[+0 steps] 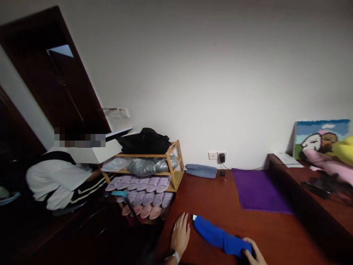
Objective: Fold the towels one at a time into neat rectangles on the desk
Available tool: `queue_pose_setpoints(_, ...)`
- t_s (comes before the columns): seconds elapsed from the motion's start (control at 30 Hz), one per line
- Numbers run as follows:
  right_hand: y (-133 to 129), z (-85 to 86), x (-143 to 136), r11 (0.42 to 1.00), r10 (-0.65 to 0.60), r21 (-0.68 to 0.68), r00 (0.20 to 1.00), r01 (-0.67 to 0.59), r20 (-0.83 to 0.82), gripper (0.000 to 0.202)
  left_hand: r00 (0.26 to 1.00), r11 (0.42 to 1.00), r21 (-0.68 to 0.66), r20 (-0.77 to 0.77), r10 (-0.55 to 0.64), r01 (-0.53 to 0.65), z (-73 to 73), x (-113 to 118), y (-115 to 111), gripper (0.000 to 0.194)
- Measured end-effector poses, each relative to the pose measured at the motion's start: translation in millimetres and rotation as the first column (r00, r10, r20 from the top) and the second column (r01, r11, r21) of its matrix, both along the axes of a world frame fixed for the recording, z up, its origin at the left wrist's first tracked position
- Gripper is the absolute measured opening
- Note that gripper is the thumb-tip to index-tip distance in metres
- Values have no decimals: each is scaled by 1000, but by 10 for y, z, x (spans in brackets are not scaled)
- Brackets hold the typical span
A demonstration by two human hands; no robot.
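A long folded blue cloth [220,236] with a small white tag at its left end lies slantwise on the reddish-brown table [209,198]. My right hand [254,252] grips the cloth's right end, thumb on top and fingers behind. To the left of the cloth, my left hand [180,233] rests flat near the table's left edge, fingers extended and holding nothing. A purple cloth [261,190] is spread out farther back on the right, and a rolled grey-blue cloth [201,171] sits against the wall.
A wooden rack [172,167] with slippers and a black bag [145,141] stands left of the table. Beyond it sits a person [59,176] in a white top. On the right are a raised ledge [298,184], a picture [321,138] and a pink plush [328,165].
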State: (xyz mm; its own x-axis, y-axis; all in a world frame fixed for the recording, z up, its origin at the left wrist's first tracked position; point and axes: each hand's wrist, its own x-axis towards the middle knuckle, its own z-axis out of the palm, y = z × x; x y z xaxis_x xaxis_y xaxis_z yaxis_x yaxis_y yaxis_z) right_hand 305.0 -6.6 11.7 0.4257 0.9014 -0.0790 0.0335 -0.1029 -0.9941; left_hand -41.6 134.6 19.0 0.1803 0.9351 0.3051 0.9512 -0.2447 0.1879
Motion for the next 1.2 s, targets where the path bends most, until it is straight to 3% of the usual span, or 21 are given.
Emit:
queue_pose_setpoints(0.13,-216,18,318,995,-90,28,994,92,-62,62,953,946,-118,66,-296,302,126,404,-284,65)
queue_pose_setpoints(0.23,-269,31,436,969,-244,-11,951,246,-191,72,927,905,-222,179,-329,364,179,718,-531,62)
queue_pose_setpoints(0.3,-301,64,461,961,-270,-45,899,272,-346,80,897,910,-239,374,-235,339,224,872,-676,50)
queue_pose_setpoints(0.37,-341,116,428,971,-220,-33,836,236,-503,86,806,910,-257,578,-126,327,261,996,-804,42)
queue_pose_setpoints(0.43,-381,158,309,982,-167,-21,800,190,-577,88,726,899,-290,686,-45,329,260,1126,-933,50)
queue_pose_setpoints(0.5,-414,169,96,993,-111,-33,826,111,-553,87,704,885,-323,711,-7,336,206,1280,-1077,63)
queue_pose_setpoints(0.53,-429,161,-36,997,-72,-34,853,63,-517,84,657,866,-355,753,41,353,165,1362,-1154,67)
queue_pose_setpoints(0.6,-468,137,-306,1000,-9,-5,908,7,-419,79,494,807,-423,848,193,411,82,1505,-1313,71)
queue_pose_setpoints(0.67,-530,126,-511,998,-12,48,944,29,-330,75,295,751,-456,888,352,478,47,1592,-1462,72)
queue_pose_setpoints(0.73,-619,155,-593,995,-29,87,963,55,-270,74,164,714,-468,876,455,520,96,1613,-1589,69)
queue_pose_setpoints(0.83,-766,286,-510,993,20,114,983,1,-183,68,74,659,-485,833,548,574,300,1586,-1719,62)
queue_pose_setpoints(0.97,-898,534,-331,987,97,134,992,-85,-80,59,80,668,-467,848,524,579,596,1600,-1804,63)
queue_pose_setpoints(1.03,-933,643,-296,988,112,114,992,-106,-52,56,121,676,-457,867,484,578,714,1635,-1839,68)
queue_pose_setpoints(1.2,-949,816,-253,997,73,-2,997,-73,39,49,271,698,-355,934,233,622,1014,1681,-1961,73)
